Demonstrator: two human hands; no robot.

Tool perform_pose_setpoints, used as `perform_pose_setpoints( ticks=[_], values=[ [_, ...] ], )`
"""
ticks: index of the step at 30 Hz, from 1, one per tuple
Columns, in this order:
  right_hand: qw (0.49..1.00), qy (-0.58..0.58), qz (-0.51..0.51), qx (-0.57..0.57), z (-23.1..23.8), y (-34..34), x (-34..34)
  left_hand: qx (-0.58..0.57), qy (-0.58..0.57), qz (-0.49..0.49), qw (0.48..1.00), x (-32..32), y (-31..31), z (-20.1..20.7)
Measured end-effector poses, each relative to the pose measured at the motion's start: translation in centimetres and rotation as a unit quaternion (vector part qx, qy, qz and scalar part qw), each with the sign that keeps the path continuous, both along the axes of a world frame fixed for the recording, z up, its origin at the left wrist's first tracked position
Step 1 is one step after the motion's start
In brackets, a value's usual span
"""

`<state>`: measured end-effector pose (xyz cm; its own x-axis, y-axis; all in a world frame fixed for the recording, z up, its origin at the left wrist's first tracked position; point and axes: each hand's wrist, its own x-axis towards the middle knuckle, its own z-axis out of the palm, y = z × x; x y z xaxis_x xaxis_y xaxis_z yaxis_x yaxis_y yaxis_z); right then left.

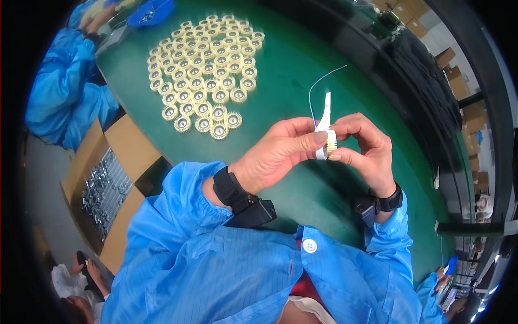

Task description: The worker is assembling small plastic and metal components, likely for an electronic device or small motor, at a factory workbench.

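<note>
Over the green table, my two hands meet around one small assembly. My left hand (276,151) is closed, thumb and fingers pinching a white plastic part (327,110) whose narrow arm points away from me. A thin blue wire (311,96) rises beside that arm and curves to the right. My right hand (373,154) grips a cream toothed ring (332,143) between thumb and index finger, right against the white part. My fingers hide how the two pieces join. Further off to the left, several cream toothed rings (210,83) with metal centres lie in a cluster.
An open cardboard box (120,208) of metal parts stands left of the table (280,59). At the far left are a blue tray (152,12) and a person in blue (67,92). A dark rail (377,75) runs along the right side.
</note>
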<state>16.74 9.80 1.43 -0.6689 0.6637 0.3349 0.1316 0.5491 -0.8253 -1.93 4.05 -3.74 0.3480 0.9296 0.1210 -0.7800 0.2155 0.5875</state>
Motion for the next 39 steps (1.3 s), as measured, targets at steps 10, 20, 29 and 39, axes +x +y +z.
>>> perform_pose_setpoints(
  ticks=[10, 20, 29, 39],
  values=[
    [0.968, -0.071, -0.028, 0.237, 0.7, -1.9, -1.3, 0.015, 0.032, -0.024, 0.999, -0.5, 0.1, -0.6],
    [0.985, -0.028, -0.144, 0.091, 0.6, -3.1, -1.7, 0.008, -0.061, 0.044, 0.997, 0.3, -0.5, 0.3],
    [0.974, -0.018, -0.071, -0.214, -1.2, -0.5, -3.9, 0.094, 0.297, 0.188, 0.931, 1.8, 0.0, -0.6],
    [0.893, -0.288, -0.16, 0.306, 0.1, 15.4, -0.7, 0.024, 0.371, 0.198, 0.907, 1.9, -0.4, -2.1]
  ],
)
